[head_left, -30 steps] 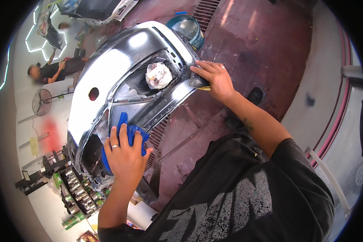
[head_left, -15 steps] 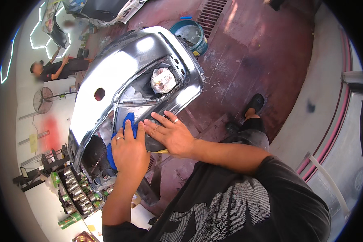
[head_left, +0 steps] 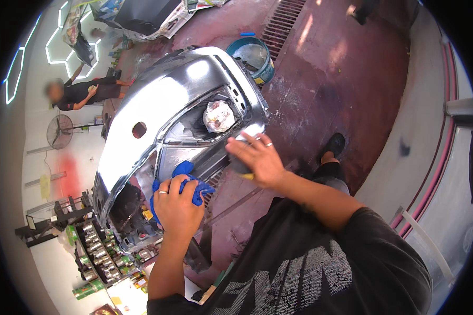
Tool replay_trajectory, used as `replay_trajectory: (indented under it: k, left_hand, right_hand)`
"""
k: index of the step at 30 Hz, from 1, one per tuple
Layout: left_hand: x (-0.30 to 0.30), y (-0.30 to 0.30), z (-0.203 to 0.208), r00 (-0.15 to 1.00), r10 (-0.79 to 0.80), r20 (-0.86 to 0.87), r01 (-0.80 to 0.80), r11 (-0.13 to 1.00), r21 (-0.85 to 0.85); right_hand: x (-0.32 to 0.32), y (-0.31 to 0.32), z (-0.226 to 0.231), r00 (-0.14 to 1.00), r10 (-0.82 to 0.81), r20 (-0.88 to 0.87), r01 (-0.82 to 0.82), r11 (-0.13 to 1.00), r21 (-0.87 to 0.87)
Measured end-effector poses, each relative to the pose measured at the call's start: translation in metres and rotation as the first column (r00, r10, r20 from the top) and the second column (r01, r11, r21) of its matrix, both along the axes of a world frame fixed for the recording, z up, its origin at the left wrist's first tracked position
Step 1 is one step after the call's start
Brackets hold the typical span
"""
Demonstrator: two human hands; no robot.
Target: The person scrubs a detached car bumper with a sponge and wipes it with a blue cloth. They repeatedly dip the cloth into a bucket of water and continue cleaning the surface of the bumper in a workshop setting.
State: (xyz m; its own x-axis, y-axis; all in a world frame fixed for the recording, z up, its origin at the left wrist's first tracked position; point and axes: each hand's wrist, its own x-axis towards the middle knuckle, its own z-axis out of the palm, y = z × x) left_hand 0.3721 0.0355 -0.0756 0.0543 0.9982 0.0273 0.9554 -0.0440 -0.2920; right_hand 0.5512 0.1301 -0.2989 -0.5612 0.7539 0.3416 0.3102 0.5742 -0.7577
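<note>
A large glossy black car bumper (head_left: 189,84) stands in front of me, tilted, with bright reflections along it. My left hand (head_left: 178,207) is closed round a crumpled blue cloth (head_left: 184,169) at the bumper's near side. Beyond its fingers, the cloth bunches up against the bumper. My right hand (head_left: 260,160), blurred, is at the bumper's near right edge with its fingers stretched forward. Under that palm is a dark pad with a yellow edge (head_left: 245,175), mostly hidden. A crumpled, paper-like whitish bundle (head_left: 218,116) sits in the bumper's opening.
A teal bucket (head_left: 269,72) stands behind the bumper beside a floor grate (head_left: 284,23). Shelves of cans (head_left: 97,249) are at lower left. A fan (head_left: 61,131) and another person (head_left: 81,93) are at left. A paper-edged panel (head_left: 142,18) lies at the back.
My right hand has moved right with the pad, away from the left hand. My left hand has drawn nearer me, and its fingers have curled round the cloth.
</note>
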Motion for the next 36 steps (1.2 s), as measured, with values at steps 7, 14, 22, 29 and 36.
replay_trajectory:
  k: [7, 14, 22, 29, 36]
  left_hand:
    - [0.022, 0.0, 0.017, 0.959, 0.011, 0.284, -0.112, 0.934, 0.34]
    - [0.065, -0.01, -0.041, 0.88, -0.002, 0.474, -0.298, 0.776, 0.557]
    - [0.105, -0.014, -0.119, 0.645, 0.133, 0.752, -0.671, 0.57, 0.474]
    - [0.115, -0.006, -0.137, 0.363, 0.208, 0.908, -0.879, 0.4, 0.259]
    - [0.07, -0.031, -0.121, -0.217, -0.113, 0.97, -0.898, 0.413, -0.153]
  right_hand:
    - [0.019, 0.052, -0.027, 0.998, -0.064, 0.014, 0.064, 0.997, -0.035]
    - [0.039, 0.067, -0.019, 0.989, 0.074, 0.129, -0.072, 0.997, -0.023]
    - [0.058, 0.084, 0.0, 0.952, 0.259, 0.161, -0.248, 0.965, -0.086]
    - [0.071, 0.12, 0.003, 0.921, 0.359, 0.15, -0.349, 0.933, -0.084]
    - [0.075, 0.149, 0.006, 0.979, 0.201, -0.014, -0.202, 0.978, -0.059]
